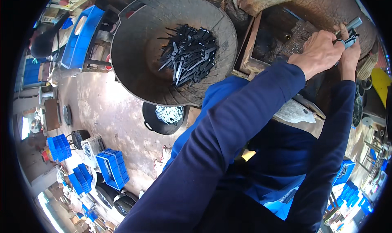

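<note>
At the upper right both hands come together over a bench edge. My left hand (320, 51) is closed, its thumb and fingertips pressed on a dark metal part (349, 41) with looped or curved pieces. Just right of it, my right hand (351, 59) is closed round the same part, one finger reaching up. A grey metal cylinder (354, 23) lies just beyond the fingertips; whether it touches the part I cannot tell. The hands hide much of what they hold. Left of them, a wide dark basin (134, 49) bears a pile of black, blade-like metal pieces (190, 55).
A wooden-edged tray (250, 63) with a rusty metal block (300, 35) lies below my left hand. Under the basin stands a black tub (153, 125) of small shiny pieces (169, 114). Blue crates (112, 167) stand on the floor at left; a blue bin (83, 37) is at upper left.
</note>
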Demonstrator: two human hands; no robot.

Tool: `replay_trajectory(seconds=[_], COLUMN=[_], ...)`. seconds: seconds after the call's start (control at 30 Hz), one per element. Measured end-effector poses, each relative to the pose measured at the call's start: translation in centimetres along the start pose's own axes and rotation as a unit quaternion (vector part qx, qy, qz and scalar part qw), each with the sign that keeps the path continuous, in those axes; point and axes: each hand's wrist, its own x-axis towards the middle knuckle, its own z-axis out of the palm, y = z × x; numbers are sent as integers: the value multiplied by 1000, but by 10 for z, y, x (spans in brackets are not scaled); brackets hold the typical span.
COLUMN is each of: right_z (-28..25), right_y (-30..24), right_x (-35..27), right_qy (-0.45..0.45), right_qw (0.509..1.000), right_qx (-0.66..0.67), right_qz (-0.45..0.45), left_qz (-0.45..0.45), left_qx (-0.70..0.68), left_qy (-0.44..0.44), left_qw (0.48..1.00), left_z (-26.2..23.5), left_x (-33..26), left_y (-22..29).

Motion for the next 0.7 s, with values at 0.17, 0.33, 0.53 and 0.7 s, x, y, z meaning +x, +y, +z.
replay_trajectory(seconds=[0.17, 0.33, 0.53, 0.7], right_z=[3, -3, -8, 8], right_y=[10, 18, 19, -23], right_x=[-2, 3, 4, -32], right_qy=[13, 6, 40, 23], right_qw=[997, 996, 996, 991], right_qx=[70, 87, 78, 58], right_qz=[22, -10, 19, 118], left_qz=[20, 32, 62, 61], left_qx=[-1, 42, 89, 121], left_qy=[17, 4, 29, 45], left_qw=[1000, 999, 994, 990], left_z=[-4, -19, -29, -44], left_x=[-1, -3, -13, -3], left_y=[6, 21, 36, 24])
